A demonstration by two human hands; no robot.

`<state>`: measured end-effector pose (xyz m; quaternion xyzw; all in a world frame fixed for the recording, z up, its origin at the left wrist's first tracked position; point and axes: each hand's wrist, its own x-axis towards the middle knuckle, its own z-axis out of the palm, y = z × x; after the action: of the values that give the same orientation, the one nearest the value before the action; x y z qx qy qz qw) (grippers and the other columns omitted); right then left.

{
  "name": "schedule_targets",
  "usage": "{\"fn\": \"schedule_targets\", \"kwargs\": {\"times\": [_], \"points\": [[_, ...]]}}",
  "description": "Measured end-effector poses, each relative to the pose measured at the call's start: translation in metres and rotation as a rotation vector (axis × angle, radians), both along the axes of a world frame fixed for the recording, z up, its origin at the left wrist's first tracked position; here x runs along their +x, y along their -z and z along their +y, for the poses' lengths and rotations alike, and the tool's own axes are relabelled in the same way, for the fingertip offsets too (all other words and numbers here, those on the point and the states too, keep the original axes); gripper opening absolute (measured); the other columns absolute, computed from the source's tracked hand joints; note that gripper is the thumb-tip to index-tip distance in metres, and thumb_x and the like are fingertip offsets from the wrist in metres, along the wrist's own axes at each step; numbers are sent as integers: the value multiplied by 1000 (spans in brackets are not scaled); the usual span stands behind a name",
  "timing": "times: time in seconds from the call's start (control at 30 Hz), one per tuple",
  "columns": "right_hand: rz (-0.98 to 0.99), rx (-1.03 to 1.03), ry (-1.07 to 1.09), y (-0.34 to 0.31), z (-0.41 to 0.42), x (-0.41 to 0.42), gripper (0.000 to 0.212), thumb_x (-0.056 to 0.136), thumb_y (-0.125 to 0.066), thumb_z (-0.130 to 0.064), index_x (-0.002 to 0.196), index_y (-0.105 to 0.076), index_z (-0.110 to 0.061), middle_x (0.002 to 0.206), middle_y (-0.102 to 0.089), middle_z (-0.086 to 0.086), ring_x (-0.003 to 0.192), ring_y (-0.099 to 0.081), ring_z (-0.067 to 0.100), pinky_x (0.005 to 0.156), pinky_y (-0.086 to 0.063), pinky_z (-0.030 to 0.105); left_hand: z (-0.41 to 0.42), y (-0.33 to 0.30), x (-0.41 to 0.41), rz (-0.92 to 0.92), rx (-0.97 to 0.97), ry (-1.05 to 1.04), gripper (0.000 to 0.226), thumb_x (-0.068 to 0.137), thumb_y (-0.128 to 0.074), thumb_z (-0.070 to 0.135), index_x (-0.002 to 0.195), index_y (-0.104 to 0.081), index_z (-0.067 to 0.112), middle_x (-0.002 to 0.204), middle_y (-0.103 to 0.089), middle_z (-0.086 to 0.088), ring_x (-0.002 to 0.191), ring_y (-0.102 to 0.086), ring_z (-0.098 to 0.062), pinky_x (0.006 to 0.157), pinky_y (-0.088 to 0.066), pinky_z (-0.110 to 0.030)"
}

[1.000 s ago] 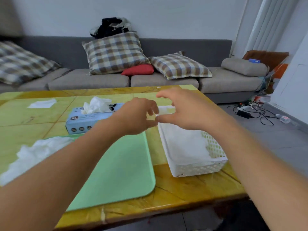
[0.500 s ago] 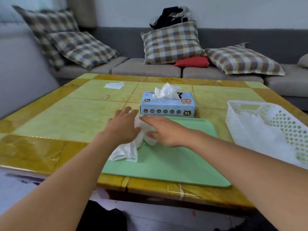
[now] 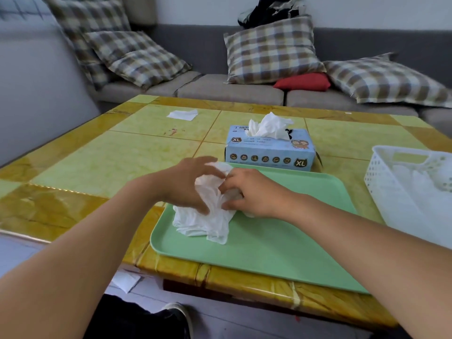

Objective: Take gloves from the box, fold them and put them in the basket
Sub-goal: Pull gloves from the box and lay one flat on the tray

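A heap of crumpled white gloves [image 3: 203, 221] lies on the left end of the green tray [image 3: 281, 243]. My left hand [image 3: 188, 184] grips the heap from the left, fingers curled into it. My right hand [image 3: 252, 192] pinches the white material from the right, just above the tray. Behind the tray stands the blue glove box [image 3: 269, 152] marked XL, with a white glove [image 3: 269, 127] sticking out of its top slot. The white perforated basket [image 3: 381, 177] stands at the right edge and holds white gloves.
A flat white piece [image 3: 183, 114] lies on the far left part of the yellow-green table [image 3: 117, 157]. A grey sofa with checked cushions [image 3: 271, 50] runs behind the table. A white scrap [image 3: 124, 281] lies on the floor near the table's front edge.
A second ago both hands were over the basket; they crossed left to the glove heap on the tray. They have since closed on it and lifted part of it. The camera turned left.
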<state>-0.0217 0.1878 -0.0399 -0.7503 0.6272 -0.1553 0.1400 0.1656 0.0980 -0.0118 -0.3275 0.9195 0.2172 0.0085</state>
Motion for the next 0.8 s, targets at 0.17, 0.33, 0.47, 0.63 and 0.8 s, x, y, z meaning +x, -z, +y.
{"fn": "schedule_targets", "kwargs": {"times": [0.17,0.33,0.47,0.63,0.8], "points": [[-18,-101,58,-5,11,-13,32,87,-77,-35,117,-72,-26,118,-59,-9,109,-54,9,101,-45,35,-4,18,10,-25,-4,-19,91,70,-88,45,148,-40,37,156,-35,16,136,-38,-8,109,-32,-25],[4,-289,-69,-19,25,7,42,91,-71,-38,132,-62,-35,127,-54,-13,116,-44,9,100,-37,24,-5,17,2,30,-42,3,85,71,-87,46,144,-46,30,142,-52,11,127,-51,-13,105,-42,-31],[201,-102,-104,-13,14,13,25,95,-63,-23,119,-72,-26,122,-63,-5,111,-54,17,91,-50,40,-3,16,-3,-19,-39,58,102,69,-89,44,152,-33,28,152,-38,12,135,-41,-12,107,-33,-25],[-86,-109,134,-11,12,-26,13,85,-78,-9,96,-82,-16,84,-72,-11,73,-64,-3,72,-49,12,-2,19,-7,-102,-13,39,133,72,-88,42,159,12,33,166,13,17,152,-17,-17,119,-24,-34],[-237,25,201,-26,28,-60,8,83,-83,-17,86,-81,-24,85,-75,-12,78,-68,-1,75,-53,15,-5,21,-6,-83,1,-13,129,78,-83,42,158,17,28,166,17,12,153,-9,-17,121,-18,-36]]}}
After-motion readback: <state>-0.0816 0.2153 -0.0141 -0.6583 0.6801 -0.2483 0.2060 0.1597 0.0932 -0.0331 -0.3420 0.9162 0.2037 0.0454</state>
